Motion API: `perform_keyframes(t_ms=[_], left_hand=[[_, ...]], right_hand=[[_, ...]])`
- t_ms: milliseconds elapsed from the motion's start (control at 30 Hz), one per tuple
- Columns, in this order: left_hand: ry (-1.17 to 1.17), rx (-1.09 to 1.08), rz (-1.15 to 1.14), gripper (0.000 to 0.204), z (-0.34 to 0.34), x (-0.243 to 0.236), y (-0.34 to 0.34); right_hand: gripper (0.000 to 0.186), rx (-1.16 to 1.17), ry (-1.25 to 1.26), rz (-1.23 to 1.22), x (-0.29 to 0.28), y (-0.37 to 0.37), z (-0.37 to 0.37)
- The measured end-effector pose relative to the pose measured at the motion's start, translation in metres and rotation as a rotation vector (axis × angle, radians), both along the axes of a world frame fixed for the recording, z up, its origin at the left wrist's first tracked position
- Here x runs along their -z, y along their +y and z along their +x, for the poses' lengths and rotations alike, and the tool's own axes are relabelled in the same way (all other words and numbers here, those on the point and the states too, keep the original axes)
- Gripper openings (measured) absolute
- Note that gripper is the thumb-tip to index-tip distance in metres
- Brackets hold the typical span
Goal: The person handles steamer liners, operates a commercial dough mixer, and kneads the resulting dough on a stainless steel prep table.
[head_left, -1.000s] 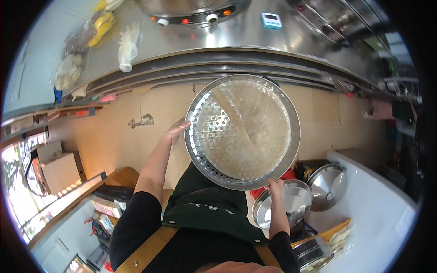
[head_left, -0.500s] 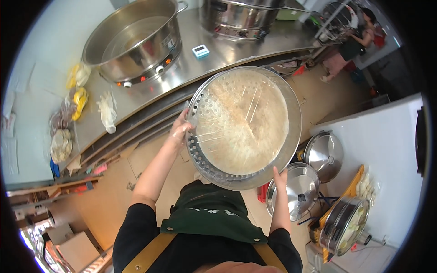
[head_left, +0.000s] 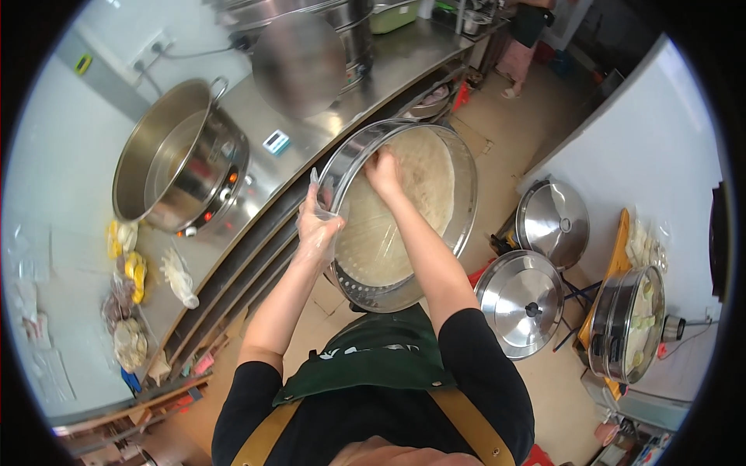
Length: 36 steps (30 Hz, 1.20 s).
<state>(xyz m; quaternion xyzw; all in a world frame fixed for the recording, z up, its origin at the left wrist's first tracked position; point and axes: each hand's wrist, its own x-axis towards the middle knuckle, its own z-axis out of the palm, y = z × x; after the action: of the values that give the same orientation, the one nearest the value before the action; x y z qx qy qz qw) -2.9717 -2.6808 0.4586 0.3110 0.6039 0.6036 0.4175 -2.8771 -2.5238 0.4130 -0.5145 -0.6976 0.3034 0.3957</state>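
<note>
A round metal steamer tray [head_left: 466,182] is tilted in front of me, its far left side raised. Inside it lies a pale round liner [head_left: 423,175], and part of the perforated base shows along the near left edge. My left hand [head_left: 317,231], in a clear plastic glove, grips the tray's left rim. My right hand [head_left: 383,172] reaches across the tray to the inner far left side, where its curled fingers meet the liner's edge. The fingertips are hidden, so what they pinch is unclear. A blurred round grey disc [head_left: 299,66] hangs over the counter beyond the tray.
On the steel counter [head_left: 249,190] stand a large pot [head_left: 183,155], a small timer [head_left: 276,142] and a white glove [head_left: 179,278]. Lids [head_left: 521,303] and a filled steamer [head_left: 625,325] are at right. A person [head_left: 522,46] stands far back.
My right hand has left the near right rim and reached into the tray. The tray has tipped and shifted slightly left. My view has turned, and a blurred disc has appeared over the counter.
</note>
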Motion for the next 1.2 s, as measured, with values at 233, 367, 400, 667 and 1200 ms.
perform_keyframes(t_ms=[233,367,400,667,1200], left_hand=[[0.348,0.017,0.049,0.083,0.025,0.004,0.104],[0.569,0.030,0.098,0.079,0.025,0.022,0.173],[0.645,0.067,0.042,0.078,0.026,0.024,0.192],[0.898,0.107,0.099,0.069,0.043,0.022,0.340],[1.117,0.384,-0.080,0.077,0.176,0.024,0.704]], right_hand=[[0.019,-0.012,0.309,0.083,-0.014,0.061,0.109],[0.015,0.079,0.569,-0.130,-0.045,0.087,0.194],[0.011,0.103,0.681,-0.042,-0.053,0.095,0.210],[0.014,0.395,0.874,0.154,-0.081,0.167,0.309],[0.014,0.978,0.867,0.274,-0.034,0.269,0.448]])
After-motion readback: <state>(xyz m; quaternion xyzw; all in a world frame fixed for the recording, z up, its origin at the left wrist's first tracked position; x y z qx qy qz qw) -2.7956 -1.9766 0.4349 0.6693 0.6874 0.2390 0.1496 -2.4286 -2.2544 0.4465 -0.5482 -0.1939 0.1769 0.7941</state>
